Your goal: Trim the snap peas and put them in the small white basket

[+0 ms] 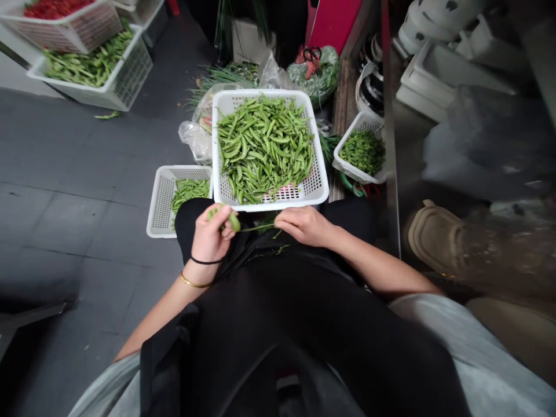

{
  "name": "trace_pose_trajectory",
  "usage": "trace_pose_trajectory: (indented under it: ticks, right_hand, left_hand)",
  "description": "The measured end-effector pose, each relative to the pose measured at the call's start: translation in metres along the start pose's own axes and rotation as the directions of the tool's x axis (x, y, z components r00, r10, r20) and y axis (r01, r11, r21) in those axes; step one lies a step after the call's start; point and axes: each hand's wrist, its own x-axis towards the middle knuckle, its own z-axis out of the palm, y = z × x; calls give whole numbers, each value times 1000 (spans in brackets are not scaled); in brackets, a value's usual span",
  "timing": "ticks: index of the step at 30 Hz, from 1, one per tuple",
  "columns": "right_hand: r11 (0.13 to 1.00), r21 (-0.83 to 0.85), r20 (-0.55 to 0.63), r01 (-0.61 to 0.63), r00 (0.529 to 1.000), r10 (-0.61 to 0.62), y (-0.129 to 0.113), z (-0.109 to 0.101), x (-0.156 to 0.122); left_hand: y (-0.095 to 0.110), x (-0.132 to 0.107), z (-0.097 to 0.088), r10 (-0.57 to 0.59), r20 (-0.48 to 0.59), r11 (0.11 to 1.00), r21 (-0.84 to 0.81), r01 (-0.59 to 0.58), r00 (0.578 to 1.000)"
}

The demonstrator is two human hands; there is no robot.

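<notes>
The left hand [212, 230] curls closed around shiny green pea pods [235, 222], just on the wearer's side of the square white plastic basket [278, 207] heaped with more, while the right hand [305, 226] pinches a thin green string [256, 227] stretched taut between the two. A slow, even pull along the seam likely strips it whole, with the left grip snug but not crushing
</notes>
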Motion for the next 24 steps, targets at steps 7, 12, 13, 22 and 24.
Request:
trace_pose_trajectory:
  ticks: [7, 12, 13, 22, 24]
  right_hand:
    - [964, -87, 409, -250, 874, 263, 36, -35, 22]
    - [809, -558, 367, -187, 818, 442, 74, 17, 106]
    - [804, -572, 397, -165, 801, 448, 82, 28, 118]
    - [891, -445, 413, -94, 861, 297, 63, 13, 99]
    - [963, -269, 439, -17, 888, 138, 38, 8, 77]
  left_hand:
    - [4, 14, -14, -211, 179, 927, -275, 255, 961]
    - [0, 10, -6, -302, 326, 866, -299, 400, 896]
    - [1, 10, -7, -311, 326, 867, -286, 407, 892]
    - [-13, 17, -14, -246, -6, 963, 107, 246, 969]
    - [-20, 19, -7, -212, -12, 960, 183, 210, 977]
